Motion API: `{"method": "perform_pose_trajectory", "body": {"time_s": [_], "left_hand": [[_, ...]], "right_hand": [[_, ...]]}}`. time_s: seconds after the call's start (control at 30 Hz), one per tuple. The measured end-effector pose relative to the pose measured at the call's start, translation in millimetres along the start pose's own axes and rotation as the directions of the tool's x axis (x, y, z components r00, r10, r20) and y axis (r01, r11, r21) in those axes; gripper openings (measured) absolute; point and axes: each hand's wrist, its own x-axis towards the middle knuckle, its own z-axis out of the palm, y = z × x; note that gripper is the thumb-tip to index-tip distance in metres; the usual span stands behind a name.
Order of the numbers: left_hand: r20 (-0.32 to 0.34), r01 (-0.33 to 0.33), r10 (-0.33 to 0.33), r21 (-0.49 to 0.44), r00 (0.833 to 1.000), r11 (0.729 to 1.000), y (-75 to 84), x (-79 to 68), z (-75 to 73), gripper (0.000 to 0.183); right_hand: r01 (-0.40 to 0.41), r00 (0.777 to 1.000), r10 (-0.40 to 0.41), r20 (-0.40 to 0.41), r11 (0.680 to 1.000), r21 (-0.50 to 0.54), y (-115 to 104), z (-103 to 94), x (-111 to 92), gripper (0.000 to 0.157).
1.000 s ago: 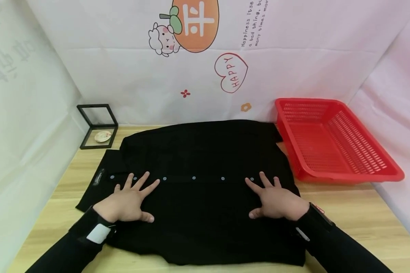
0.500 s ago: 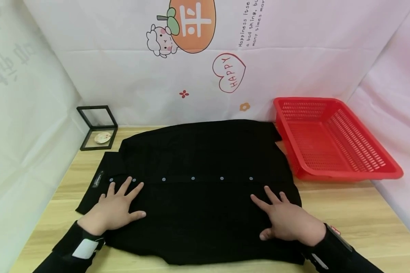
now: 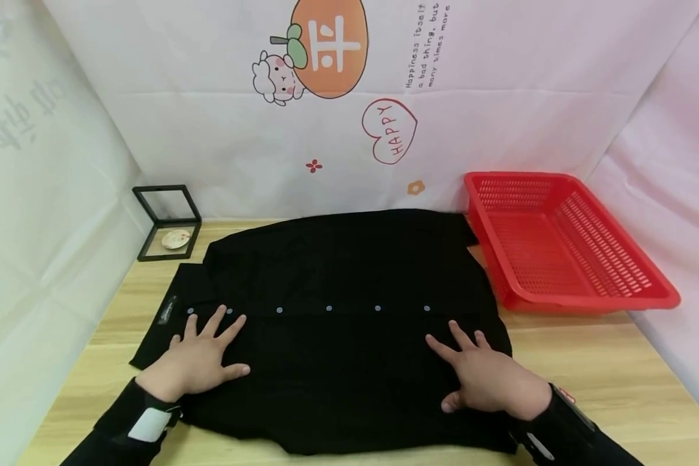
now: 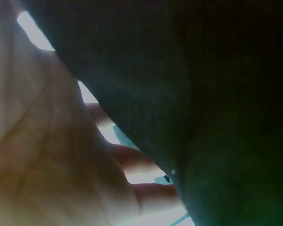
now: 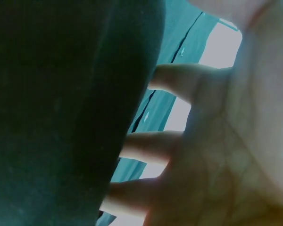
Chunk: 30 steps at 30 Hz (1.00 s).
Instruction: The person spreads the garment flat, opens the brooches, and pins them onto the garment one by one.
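Observation:
A black button-up shirt [image 3: 349,375] lies spread sideways on the wooden table, its collar [image 3: 175,291] at the left and a row of small pale buttons across its middle. My left hand [image 3: 195,362] rests palm down near the collar end, fingers spread, fingertips just below the buttons. Toward the hem end, my right hand [image 3: 489,372] lies on the cloth with its fingers spread too. The left wrist view shows the left palm [image 4: 52,141] beside dark cloth. In the right wrist view, the fingers of the right hand [image 5: 212,141] meet the cloth.
A red plastic basket [image 3: 518,298] stands at the back right, against the shirt's edge. At the back left is a black-framed display case [image 3: 169,223] holding a round pale disc [image 3: 176,239]. White printed sheets [image 3: 210,149] enclose the back and sides of the table [image 3: 594,362].
Both hands have slid outward and slightly toward the person, left hand to the left, right hand to the right. During the last half second they have stayed nearly still on the shirt.

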Motion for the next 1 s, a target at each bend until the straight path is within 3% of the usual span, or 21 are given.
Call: {"method": "perform_pose_trajectory", "body": {"time_s": [0.13,0.23,0.3,0.43,0.5,0.63,0.8,0.9,1.0], "left_hand": [[0.014,-0.026,0.026,0.018,1.000,0.999,-4.9,6.7,-6.2,0.087],[0.039,-0.069,0.069,-0.005,0.997,0.998,-13.6,17.4,-23.6,0.080],[0.033,-0.100,0.101,-0.020,0.994,0.995,-19.6,28.2,-38.5,0.071],[-0.069,-0.154,0.153,-0.003,0.986,0.988,-28.7,62.5,-64.0,0.050],[-0.134,-0.158,0.157,0.002,0.978,0.987,-33.3,82.7,-71.6,0.045],[-0.217,-0.124,0.115,-0.028,0.969,0.992,-42.1,119.8,-78.9,0.042],[-0.202,-0.065,0.048,-0.077,0.978,0.995,-50.3,155.2,-79.1,0.041],[-0.178,-0.037,0.024,-0.072,0.984,0.997,-55.5,167.0,-81.0,0.044],[-0.152,-0.014,0.004,-0.062,0.988,0.998,-63.6,171.8,-84.6,0.039]], "right_hand": [[-0.002,0.999,0.001,0.047,1.000,0.018,1,-12.0,3,0.100],[0.015,0.998,-0.014,0.068,1.000,-0.010,-2,-33.7,8,0.088],[0.043,0.999,-0.041,0.035,0.997,-0.060,-7,-51.4,15,0.080],[0.076,0.993,-0.087,-0.074,0.988,-0.138,-16,-87.6,40,0.068],[0.071,0.994,-0.080,-0.078,0.991,-0.110,-18,-103.3,59,0.063],[0.040,0.997,-0.044,-0.056,0.997,-0.066,-16,-121.6,106,0.057],[-0.049,0.986,0.034,-0.164,0.995,-0.090,2,-126.8,154,0.053],[-0.105,0.967,0.083,-0.242,0.991,-0.082,19,-126.0,174,0.052],[-0.111,0.955,0.084,-0.285,0.991,-0.079,34,-123.4,194,0.053]]}}
